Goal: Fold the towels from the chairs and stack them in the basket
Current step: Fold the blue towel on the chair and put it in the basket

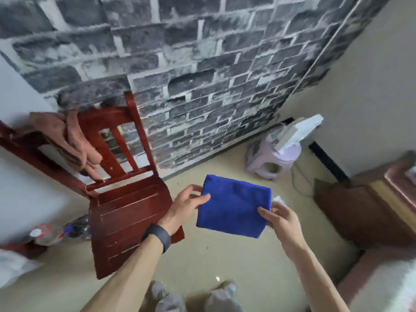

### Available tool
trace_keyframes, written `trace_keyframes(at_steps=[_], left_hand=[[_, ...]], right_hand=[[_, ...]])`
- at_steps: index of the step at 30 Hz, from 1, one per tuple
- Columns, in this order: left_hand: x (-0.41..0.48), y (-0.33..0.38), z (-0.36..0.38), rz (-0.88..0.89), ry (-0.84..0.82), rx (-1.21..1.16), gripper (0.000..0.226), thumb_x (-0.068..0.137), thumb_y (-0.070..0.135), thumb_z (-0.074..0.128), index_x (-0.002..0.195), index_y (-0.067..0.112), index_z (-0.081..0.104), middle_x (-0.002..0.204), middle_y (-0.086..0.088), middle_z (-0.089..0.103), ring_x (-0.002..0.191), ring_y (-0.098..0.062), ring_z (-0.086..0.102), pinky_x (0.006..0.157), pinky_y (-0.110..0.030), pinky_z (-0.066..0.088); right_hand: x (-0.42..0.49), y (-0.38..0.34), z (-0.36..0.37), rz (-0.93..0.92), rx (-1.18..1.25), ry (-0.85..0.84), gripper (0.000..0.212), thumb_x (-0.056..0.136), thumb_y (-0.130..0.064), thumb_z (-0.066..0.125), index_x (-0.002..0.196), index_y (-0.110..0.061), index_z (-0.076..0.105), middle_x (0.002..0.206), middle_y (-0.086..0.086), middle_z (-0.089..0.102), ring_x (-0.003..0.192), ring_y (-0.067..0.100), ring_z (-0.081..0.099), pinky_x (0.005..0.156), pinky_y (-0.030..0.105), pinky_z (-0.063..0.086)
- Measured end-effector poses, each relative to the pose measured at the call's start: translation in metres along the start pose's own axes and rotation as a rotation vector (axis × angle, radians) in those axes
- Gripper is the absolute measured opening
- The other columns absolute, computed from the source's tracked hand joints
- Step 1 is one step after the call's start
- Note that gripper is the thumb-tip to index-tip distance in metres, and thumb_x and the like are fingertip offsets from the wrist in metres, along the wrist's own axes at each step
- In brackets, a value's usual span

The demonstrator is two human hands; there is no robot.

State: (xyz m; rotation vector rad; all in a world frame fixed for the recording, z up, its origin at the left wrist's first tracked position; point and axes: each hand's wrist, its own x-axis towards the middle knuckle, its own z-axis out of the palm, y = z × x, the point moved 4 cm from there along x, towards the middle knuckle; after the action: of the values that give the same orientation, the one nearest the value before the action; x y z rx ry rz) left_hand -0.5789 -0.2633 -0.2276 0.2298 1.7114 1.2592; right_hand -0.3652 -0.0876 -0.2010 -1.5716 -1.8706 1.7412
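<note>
Soft, even light fills the room; shadows on the floor (pixel 213 262) are faint and diffuse. Motion blur smears the whole frame, worst on the brick wall (pixel 180 52) up top and along the left edge. The blue towel (pixel 234 206) reads as one saturated patch (its folds barely show). Wide-angle distortion bows the wall's lines and leans the red chair (pixel 126 210). The lower right corner washes out white.

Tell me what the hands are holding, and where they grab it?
A folded blue towel. The left hand pinches its left edge; the right hand grips its right edge, near the lower corner.
</note>
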Motion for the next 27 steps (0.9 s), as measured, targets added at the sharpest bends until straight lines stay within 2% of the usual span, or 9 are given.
trace_keyframes(at_steps=[2,4,6,9,12,16,20,25,27], left_hand=[[-0.004,0.041,0.055,0.032,-0.08,0.021,0.032,0.082,0.032,0.075,0.108,0.017,0.064,0.095,-0.005,0.072,0.09,-0.022,0.07,0.085,-0.031,0.054],[-0.007,0.074,0.117,0.057,-0.154,0.04,0.026,0.09,0.024,0.07,0.112,0.015,0.061,0.097,-0.004,0.069,0.078,-0.015,0.068,0.068,-0.024,0.056],[-0.008,0.103,0.18,0.091,-0.205,0.073,0.022,0.093,0.023,0.067,0.112,0.016,0.06,0.101,-0.001,0.066,0.071,-0.011,0.066,0.054,-0.021,0.052],[-0.01,0.135,0.275,0.133,-0.281,0.122,0.024,0.093,0.026,0.067,0.115,0.018,0.059,0.105,0.004,0.066,0.075,-0.015,0.066,0.057,-0.027,0.054],[-0.01,0.154,0.367,0.17,-0.347,0.191,0.024,0.093,0.026,0.067,0.114,0.017,0.059,0.109,-0.001,0.067,0.078,-0.02,0.067,0.058,-0.03,0.054],[-0.01,0.18,0.472,0.217,-0.409,0.294,0.026,0.096,0.026,0.064,0.116,0.013,0.056,0.107,-0.005,0.065,0.076,-0.017,0.065,0.053,-0.025,0.05],[-0.006,0.191,0.566,0.206,-0.487,0.346,0.024,0.098,0.023,0.061,0.115,0.009,0.053,0.094,-0.008,0.062,0.054,-0.008,0.059,0.041,-0.019,0.044],[0.021,0.185,0.665,0.128,-0.595,0.44,0.027,0.097,0.034,0.061,0.114,0.014,0.054,0.086,-0.005,0.065,0.052,-0.012,0.056,0.046,-0.023,0.044],[0.04,0.187,0.704,0.123,-0.606,0.476,0.027,0.097,0.035,0.06,0.114,0.016,0.054,0.086,-0.004,0.066,0.054,-0.012,0.057,0.048,-0.024,0.047]], right_hand=[[-0.014,-0.007,-0.059,-0.019,0.093,0.095,0.011,0.087,-0.015,0.076,0.097,-0.011,0.073,0.087,0.011,0.072,0.089,0.033,0.072,0.088,0.046,0.058],[-0.026,-0.009,-0.118,-0.049,0.184,0.175,0.01,0.088,-0.016,0.076,0.096,-0.012,0.073,0.087,0.011,0.072,0.086,0.028,0.071,0.085,0.044,0.057],[-0.035,-0.009,-0.176,-0.094,0.253,0.23,0.011,0.09,-0.019,0.074,0.1,-0.013,0.073,0.095,0.012,0.075,0.089,0.027,0.072,0.083,0.043,0.057],[-0.045,0.001,-0.263,-0.17,0.355,0.311,0.017,0.094,-0.02,0.069,0.109,-0.013,0.069,0.096,0.005,0.076,0.083,0.018,0.073,0.072,0.035,0.059],[-0.055,0.02,-0.342,-0.195,0.47,0.383,0.016,0.095,-0.025,0.068,0.11,-0.018,0.067,0.093,0.002,0.076,0.075,0.017,0.073,0.06,0.034,0.058],[-0.057,0.05,-0.427,-0.161,0.573,0.428,0.016,0.095,-0.028,0.068,0.109,-0.02,0.066,0.091,0.001,0.075,0.082,0.019,0.073,0.063,0.038,0.057],[-0.051,0.084,-0.495,-0.106,0.698,0.489,0.018,0.095,-0.03,0.068,0.11,-0.021,0.067,0.102,0.005,0.077,0.091,0.024,0.074,0.063,0.035,0.058],[-0.027,0.124,-0.564,-0.031,0.815,0.559,0.022,0.093,-0.036,0.07,0.112,-0.027,0.068,0.111,-0.001,0.075,0.099,0.02,0.073,0.069,0.037,0.058],[-0.008,0.134,-0.594,-0.015,0.854,0.548,0.022,0.092,-0.03,0.072,0.114,-0.027,0.068,0.112,-0.001,0.075,0.098,0.021,0.073,0.074,0.04,0.057]])
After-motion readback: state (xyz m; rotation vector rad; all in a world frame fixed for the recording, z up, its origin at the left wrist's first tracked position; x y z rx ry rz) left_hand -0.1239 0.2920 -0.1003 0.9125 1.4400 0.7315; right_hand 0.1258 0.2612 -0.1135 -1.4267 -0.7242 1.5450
